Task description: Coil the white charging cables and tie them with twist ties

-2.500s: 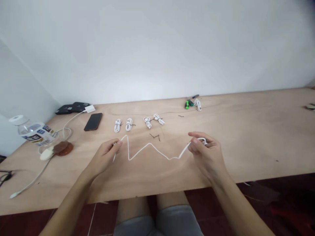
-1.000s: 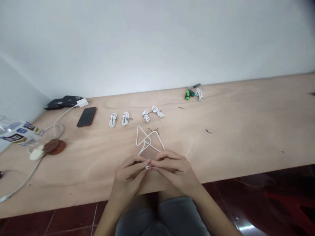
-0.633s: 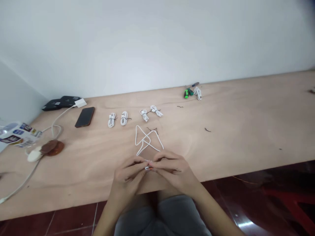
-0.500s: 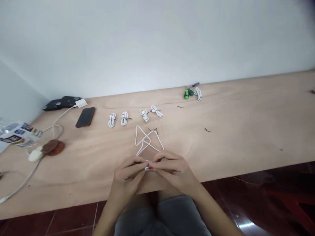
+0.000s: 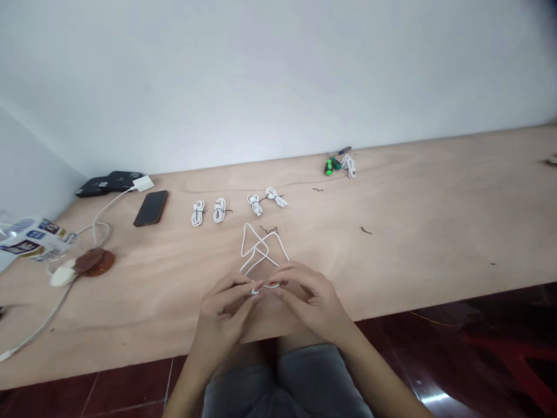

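Observation:
A loosely looped white cable (image 5: 256,249) lies on the wooden table just beyond my hands. Its small white end shows in the pinched fingertips of my left hand (image 5: 226,302). My right hand (image 5: 311,296) is closed on another stretch of the white cable close by, where a small red-orange spot shows at the fingertips. A narrow gap parts the two hands. A dark twist tie (image 5: 270,230) touches or lies right beside the far loops.
Several coiled white cables (image 5: 220,210) tied with dark ties lie farther back. A phone (image 5: 151,208), black boxes (image 5: 124,180) and plastic packaging (image 5: 39,238) are on the left. Green-handled screwdrivers (image 5: 329,167) lie by the wall. Loose ties (image 5: 365,230) lie on the right.
My hands have come slightly apart; the fingertips met before. The right hand has lifted a little off the left, and the cable loops have shifted slightly.

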Motion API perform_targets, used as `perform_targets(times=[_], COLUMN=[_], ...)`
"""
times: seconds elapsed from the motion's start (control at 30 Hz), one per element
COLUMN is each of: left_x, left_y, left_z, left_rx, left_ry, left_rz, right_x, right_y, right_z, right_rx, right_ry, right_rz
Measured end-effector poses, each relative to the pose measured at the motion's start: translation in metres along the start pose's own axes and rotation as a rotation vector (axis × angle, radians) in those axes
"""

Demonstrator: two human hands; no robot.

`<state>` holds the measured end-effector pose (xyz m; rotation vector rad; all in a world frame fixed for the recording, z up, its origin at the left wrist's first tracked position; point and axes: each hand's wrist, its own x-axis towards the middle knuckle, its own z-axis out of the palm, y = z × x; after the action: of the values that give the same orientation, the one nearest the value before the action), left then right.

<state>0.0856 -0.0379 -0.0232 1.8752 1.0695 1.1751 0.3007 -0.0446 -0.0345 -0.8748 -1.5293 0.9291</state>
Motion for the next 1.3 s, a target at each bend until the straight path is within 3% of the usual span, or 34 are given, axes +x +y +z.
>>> perform_targets(times=[0.1,0.17,0.23,0.33,0.43,0.5,0.57,0.67,0.73,0.83,0.87,0.93,1.03,1.17,1.3], left_x=[-0.002,-0.002,0.001,0.009,0.019,0.026,0.031,0.040,0.047,0.064,0.071,0.088,0.114,0.138,0.141], left_y=[-0.003,-0.007,-0.012,-0.015,-0.013,-0.009,-0.005,-0.003,-0.007,-0.019,-0.024,-0.033,-0.041,-0.048,-0.060], left_z=[-0.011,-0.024,-0.039,-0.056,-0.062,-0.062,-0.061,-0.065,-0.070,-0.078,-0.079,-0.080,-0.078,-0.079,-0.091], left_rx=[0.039,0.104,0.199,0.347,0.431,0.465,0.490,0.472,0.398,0.217,0.150,-0.021,-0.385,-0.794,-1.073], left_ry=[0.099,0.092,0.065,0.002,-0.169,-0.290,-0.388,-0.458,-0.420,-0.221,-0.135,-0.088,-0.125,-0.111,-0.068], left_rz=[-0.042,-0.066,-0.097,-0.123,-0.139,-0.158,-0.156,-0.101,-0.078,-0.124,-0.152,-0.232,-0.359,-0.450,-0.448], right_x=[0.002,0.004,0.005,0.005,0.002,0.000,-0.002,-0.001,0.006,0.031,0.043,0.069,0.108,0.143,0.153], right_y=[0.002,0.004,0.005,0.001,-0.006,-0.011,-0.012,-0.007,-0.001,0.001,-0.001,-0.007,-0.014,-0.006,0.004], right_z=[-0.008,-0.020,-0.034,-0.054,-0.064,-0.066,-0.066,-0.067,-0.067,-0.064,-0.062,-0.057,-0.050,-0.044,-0.053], right_rx=[0.024,-0.062,-0.216,-0.417,-0.534,-0.575,-0.567,-0.440,-0.295,0.043,0.193,0.466,0.703,0.601,0.052], right_ry=[0.198,0.213,0.085,-0.213,-0.443,-0.495,-0.470,-0.276,-0.045,0.258,0.291,0.294,0.203,0.130,0.013], right_rz=[0.138,0.179,0.190,0.174,0.132,0.080,0.044,0.014,-0.010,-0.006,0.000,0.018,0.158,0.291,0.301])
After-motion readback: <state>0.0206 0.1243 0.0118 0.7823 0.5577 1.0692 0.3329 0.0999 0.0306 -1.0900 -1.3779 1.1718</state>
